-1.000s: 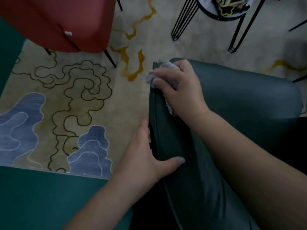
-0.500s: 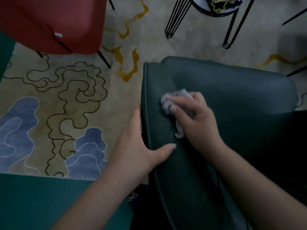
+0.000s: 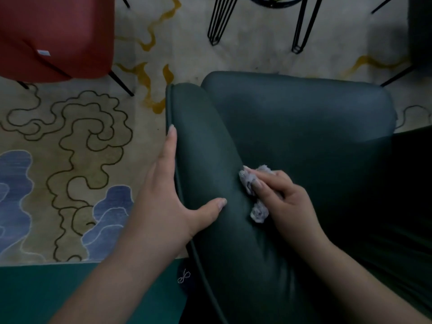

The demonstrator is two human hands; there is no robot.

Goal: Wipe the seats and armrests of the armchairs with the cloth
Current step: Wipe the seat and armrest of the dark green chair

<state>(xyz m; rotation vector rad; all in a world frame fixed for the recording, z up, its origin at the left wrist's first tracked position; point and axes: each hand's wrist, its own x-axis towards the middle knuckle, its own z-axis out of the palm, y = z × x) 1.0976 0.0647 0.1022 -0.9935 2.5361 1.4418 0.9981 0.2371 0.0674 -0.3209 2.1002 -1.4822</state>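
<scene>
A dark green armchair [image 3: 304, 127] fills the middle and right of the head view; its left armrest [image 3: 201, 141] runs toward me. My right hand [image 3: 285, 199] grips a crumpled pale grey cloth [image 3: 258, 212] and presses it where the armrest's inner side meets the seat. My left hand [image 3: 170, 199] rests on the armrest's outer side, fingers straight along the piped edge, thumb laid over the top.
A red armchair [image 3: 53, 36] on thin black legs stands at the upper left. Black hairpin legs of a small table [image 3: 219, 22] are at the top centre. A patterned beige and blue rug [image 3: 70, 160] lies left of the green armchair. Teal floor [image 3: 58, 288] borders it below.
My right hand has drawn the cloth from the armrest's far tip back along it toward me and down to the seat crease. My left hand still braces the armrest's outer side.
</scene>
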